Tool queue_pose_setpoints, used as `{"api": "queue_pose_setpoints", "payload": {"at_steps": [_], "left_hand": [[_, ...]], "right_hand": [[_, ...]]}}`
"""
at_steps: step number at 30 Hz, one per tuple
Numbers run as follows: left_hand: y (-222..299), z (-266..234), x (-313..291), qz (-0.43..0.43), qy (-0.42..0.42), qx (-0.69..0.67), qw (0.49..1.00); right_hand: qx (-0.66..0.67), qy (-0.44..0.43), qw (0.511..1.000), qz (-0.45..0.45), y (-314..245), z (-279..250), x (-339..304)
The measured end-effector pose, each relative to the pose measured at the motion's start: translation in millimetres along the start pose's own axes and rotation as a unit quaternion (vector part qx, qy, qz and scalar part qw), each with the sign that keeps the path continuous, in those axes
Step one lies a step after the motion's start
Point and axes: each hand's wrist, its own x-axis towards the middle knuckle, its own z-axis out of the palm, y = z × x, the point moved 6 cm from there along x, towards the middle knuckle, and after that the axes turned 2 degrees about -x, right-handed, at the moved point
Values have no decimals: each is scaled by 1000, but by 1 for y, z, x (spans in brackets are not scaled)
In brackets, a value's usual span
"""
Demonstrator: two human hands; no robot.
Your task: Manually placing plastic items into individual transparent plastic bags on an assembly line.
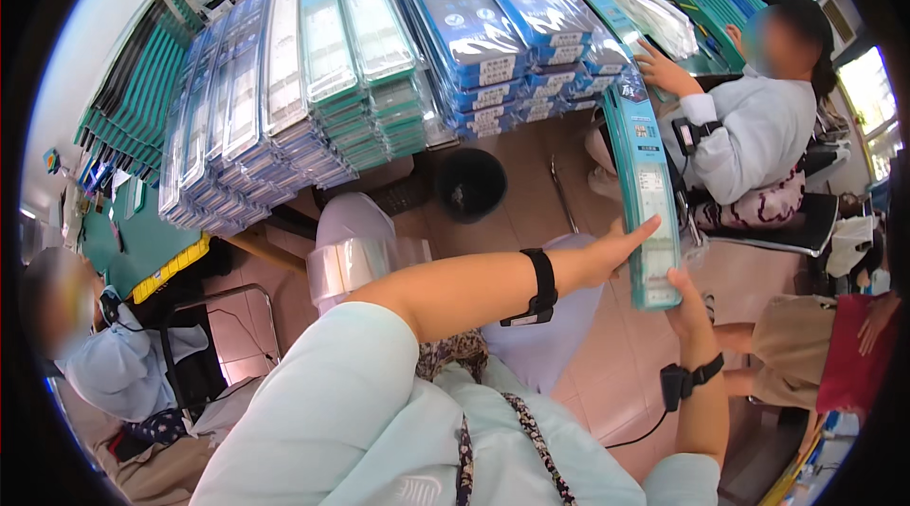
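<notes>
A long, narrow teal package (655, 239) with a clear window and a light blue printed label is held between my two hands, its near end tilted toward me. My left hand (618, 248) grips its left side, with a finger or thumb over the window. At the near right corner, my right hand (688, 299) is closed against the edge, its fingers partly hidden beneath. The package's far end reaches the table stacks, close to a co-worker's hand (669, 72); whether that hand touches it I cannot tell. Both my wrists wear black straps with small boxes.
Tall stacks of blue packages (474, 23) and teal packages (365, 32) fill the table ahead. A black bin (471, 186) stands on the floor below. One co-worker sits at right, another at far left by a green work surface (142, 236). Clear plastic (351, 269) lies over my left leg.
</notes>
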Motion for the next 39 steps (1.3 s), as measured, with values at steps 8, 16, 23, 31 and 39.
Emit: {"api": "queue_pose_setpoints", "payload": {"at_steps": [8,16,23,31,39], "left_hand": [[-61,9,-41,95,-67,14,993],[-57,28,-101,200,-99,210,952],[-23,50,-166,393,-101,381,830],[6,43,-227,421,33,483,767],[24,11,-297,422,137,651,616]], "right_hand": [[-37,81,996,-31,60,52,-87],[-100,110,985,-86,75,86,-134],[-48,22,977,-205,26,109,-131],[28,84,937,-337,-20,154,-116],[127,170,883,-419,-36,122,-161]]}}
